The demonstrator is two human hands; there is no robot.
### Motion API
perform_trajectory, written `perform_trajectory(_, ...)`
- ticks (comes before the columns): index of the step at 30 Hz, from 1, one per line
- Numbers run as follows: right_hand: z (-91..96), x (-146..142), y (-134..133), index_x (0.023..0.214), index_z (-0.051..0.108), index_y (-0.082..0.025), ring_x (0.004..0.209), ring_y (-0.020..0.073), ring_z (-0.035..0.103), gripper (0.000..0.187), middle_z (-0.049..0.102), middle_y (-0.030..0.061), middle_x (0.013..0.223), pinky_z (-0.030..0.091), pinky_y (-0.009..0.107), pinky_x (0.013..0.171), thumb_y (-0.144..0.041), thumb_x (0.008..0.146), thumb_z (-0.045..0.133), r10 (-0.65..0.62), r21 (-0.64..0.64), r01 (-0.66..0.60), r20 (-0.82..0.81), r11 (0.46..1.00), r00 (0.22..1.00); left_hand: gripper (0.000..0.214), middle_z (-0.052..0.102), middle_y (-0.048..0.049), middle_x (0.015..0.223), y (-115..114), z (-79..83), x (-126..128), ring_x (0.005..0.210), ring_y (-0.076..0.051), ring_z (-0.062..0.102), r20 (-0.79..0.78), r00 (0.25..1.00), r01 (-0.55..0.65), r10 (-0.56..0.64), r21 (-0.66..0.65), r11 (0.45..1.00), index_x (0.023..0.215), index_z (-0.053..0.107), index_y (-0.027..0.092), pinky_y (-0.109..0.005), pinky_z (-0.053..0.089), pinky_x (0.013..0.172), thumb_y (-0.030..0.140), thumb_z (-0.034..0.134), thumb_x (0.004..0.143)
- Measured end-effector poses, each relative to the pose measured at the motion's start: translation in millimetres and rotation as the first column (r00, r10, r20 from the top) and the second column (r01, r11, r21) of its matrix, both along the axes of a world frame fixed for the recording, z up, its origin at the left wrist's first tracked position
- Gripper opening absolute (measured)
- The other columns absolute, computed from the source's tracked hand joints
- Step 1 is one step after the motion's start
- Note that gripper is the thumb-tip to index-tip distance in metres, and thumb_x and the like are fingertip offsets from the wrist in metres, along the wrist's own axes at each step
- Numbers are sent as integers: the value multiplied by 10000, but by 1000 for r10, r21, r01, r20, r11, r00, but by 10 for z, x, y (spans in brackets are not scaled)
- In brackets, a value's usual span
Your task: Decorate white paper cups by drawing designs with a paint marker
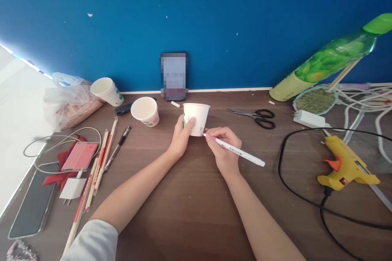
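A white paper cup [197, 115] with green print stands upright, mouth upward, in the middle of the view. My left hand [181, 135] is closed around its left side, the thumb across the front. In my right hand [225, 149] is a white marker [245, 155] with a pink tip, held like a pen. Its tip meets the cup's side near the bottom right; whether it presses on the paper I cannot tell. To the left, a second paper cup [145, 111] leans slightly on the table.
Scissors [255, 117] lie right of the cup. Farther right are a yellow glue gun [346, 167], its black cord and a green bottle [330, 59]. Chopsticks [98, 167], a pen [118, 149] and a phone [33, 200] lie left. Another phone [174, 75] leans against the blue wall.
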State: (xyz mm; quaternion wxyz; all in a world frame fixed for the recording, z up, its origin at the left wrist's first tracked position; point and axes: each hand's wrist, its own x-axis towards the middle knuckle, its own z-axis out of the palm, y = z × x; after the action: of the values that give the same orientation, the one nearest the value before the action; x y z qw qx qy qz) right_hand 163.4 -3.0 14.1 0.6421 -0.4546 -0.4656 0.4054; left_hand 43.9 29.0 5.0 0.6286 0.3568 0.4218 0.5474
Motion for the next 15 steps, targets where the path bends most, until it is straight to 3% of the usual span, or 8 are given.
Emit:
perform_trajectory(5, -13, 29, -8, 632, 585, -219, 647, 155, 627, 145, 630, -24, 623, 558, 426, 857, -163, 699, 700, 21, -9, -21, -7, 1000, 1000, 441, 626, -18, 856, 4, -16, 0, 779, -165, 605, -11, 1000, -17, 17, 1, 1000, 960, 556, 181, -283, 458, 741, 560, 655, 760)
perform_trajectory(10, -46, 40, -18, 605, 568, -217, 610, 145, 591, 161, 600, -36, 579, 532, 421, 855, -163, 686, 697, 124, 18, -124, -31, 992, 992, 435, 615, -33, 902, 7, -9, 5, 811, -162, 575, -44, 998, -35, 36, 8, 999, 973, 561, 174, -269, 449, 721, 560, 627, 782)
perform_trajectory(15, -105, 46, 14, 625, 573, -221, 657, 161, 612, 153, 585, -38, 583, 524, 432, 869, -210, 680, 716, 82, 12, -81, -140, 997, 987, 479, 610, -46, 1017, -13, 36, 0, 898, -189, 601, 39, 998, -39, 40, -31, 999, 1083, 504, 190, -306, 481, 781, 494, 665, 750)
